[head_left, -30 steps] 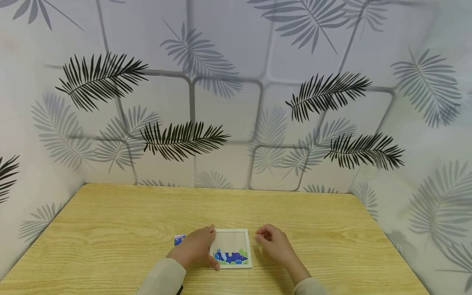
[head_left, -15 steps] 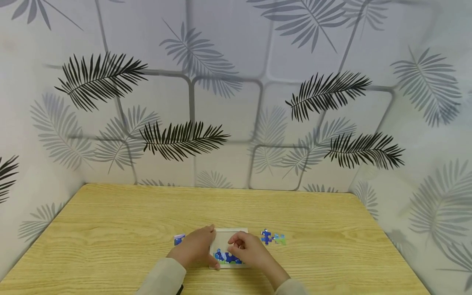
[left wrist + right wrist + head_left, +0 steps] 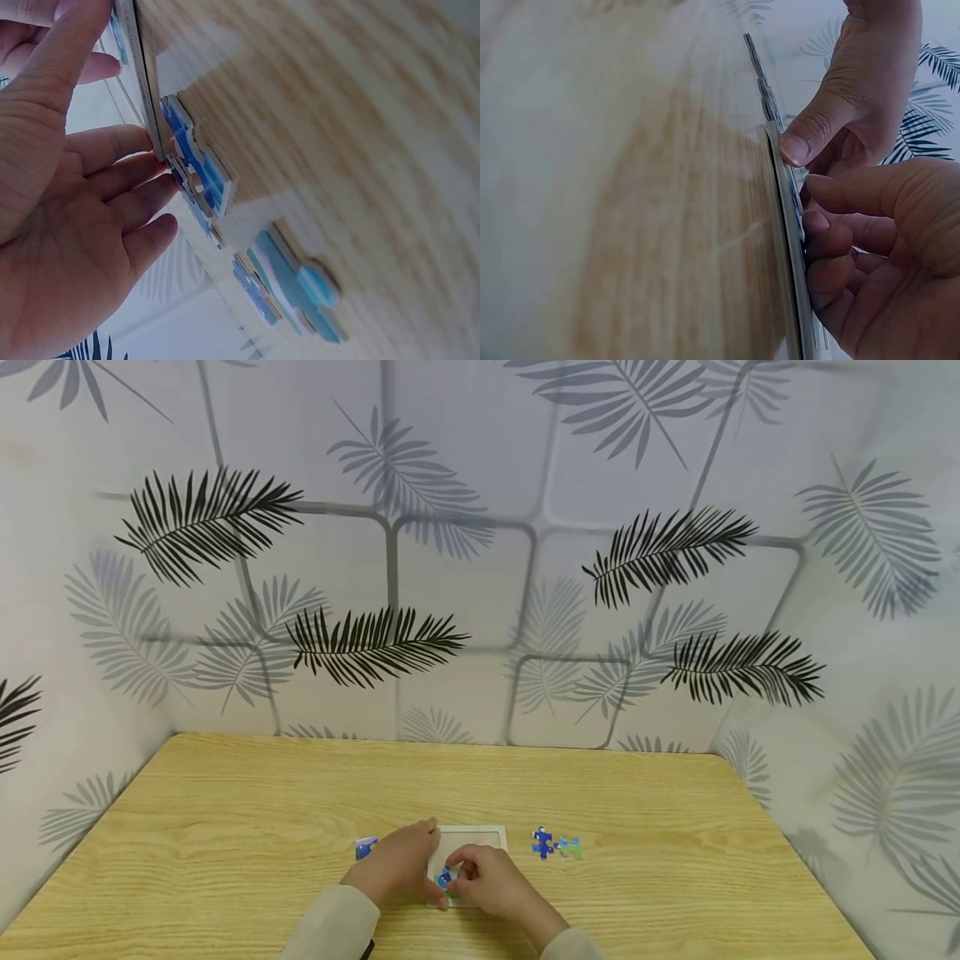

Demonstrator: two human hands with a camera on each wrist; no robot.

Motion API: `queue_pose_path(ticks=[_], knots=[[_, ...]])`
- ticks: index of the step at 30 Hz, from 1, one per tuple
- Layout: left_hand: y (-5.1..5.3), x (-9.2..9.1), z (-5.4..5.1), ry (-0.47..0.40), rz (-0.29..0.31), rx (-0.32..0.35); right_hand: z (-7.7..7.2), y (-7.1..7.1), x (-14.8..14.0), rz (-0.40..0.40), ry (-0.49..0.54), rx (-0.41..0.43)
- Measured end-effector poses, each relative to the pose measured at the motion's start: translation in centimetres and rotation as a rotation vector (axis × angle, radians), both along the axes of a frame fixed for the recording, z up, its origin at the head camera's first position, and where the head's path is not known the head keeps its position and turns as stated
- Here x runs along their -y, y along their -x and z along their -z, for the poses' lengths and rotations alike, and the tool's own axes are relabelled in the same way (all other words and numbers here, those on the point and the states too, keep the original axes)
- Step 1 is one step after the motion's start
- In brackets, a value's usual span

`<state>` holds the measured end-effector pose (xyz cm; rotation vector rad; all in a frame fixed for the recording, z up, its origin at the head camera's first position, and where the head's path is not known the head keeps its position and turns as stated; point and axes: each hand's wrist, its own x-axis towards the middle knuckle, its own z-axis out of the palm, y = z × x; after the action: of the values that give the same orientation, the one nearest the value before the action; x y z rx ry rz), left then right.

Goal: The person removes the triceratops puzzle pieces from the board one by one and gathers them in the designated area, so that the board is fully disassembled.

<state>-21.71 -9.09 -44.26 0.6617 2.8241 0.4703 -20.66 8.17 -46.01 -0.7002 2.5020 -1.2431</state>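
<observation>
Puzzle frame [image 3: 472, 828], one, white-rimmed: flat on the surface [image 3: 300, 785], about midway between its left and right edges, well short of its far edge. Dinosaur piece [image 3: 443, 879]: in the frame's near-left corner. Right hand [image 3: 491, 881]: over the frame, fingers curled; cannot tell whether pinching anything. Left hand [image 3: 395, 862]: spread along the frame's left edge, touching. Loose pieces: blue piece [image 3: 542, 843] and green-blue piece [image 3: 571, 848], toward the surface's right edge; purple-blue piece [image 3: 365, 847], toward its left.

The head camera looks forward and down from well back, across the table [image 3: 300, 802] to the wall [image 3: 465, 568]. Each wrist view is close, low and tipped sideways: the left faces the left hand [image 3: 82, 202], the right the right hand [image 3: 900, 240] and edge-on frame [image 3: 784, 202]. All three share the frame.
</observation>
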Motion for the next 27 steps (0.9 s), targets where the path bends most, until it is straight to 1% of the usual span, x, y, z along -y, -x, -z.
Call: queue_pose_path(ticks=[2,7,14,18,23,27], knots=[[-0.04,0.02,-0.11,0.01,0.005,-0.005,-0.04,-0.05,0.06,0.004,-0.006,-0.004],[-0.17,-0.01,-0.33,0.002,0.007,-0.006,0.0,-0.13,0.17,0.011,-0.028,-0.019],[-0.2,0.02,-0.16,0.001,0.023,-0.036,-0.04,-0.23,0.19,0.016,-0.06,-0.005],[-0.19,0.03,-0.06,-0.002,0.025,-0.029,-0.12,-0.32,0.16,0.018,-0.059,-0.001],[-0.21,0.07,-0.06,-0.01,0.025,-0.033,0.08,-0.2,0.16,0.021,-0.051,-0.039],[-0.17,-0.01,-0.09,-0.005,0.011,-0.014,0.3,-0.07,0.06,0.033,-0.035,-0.045]])
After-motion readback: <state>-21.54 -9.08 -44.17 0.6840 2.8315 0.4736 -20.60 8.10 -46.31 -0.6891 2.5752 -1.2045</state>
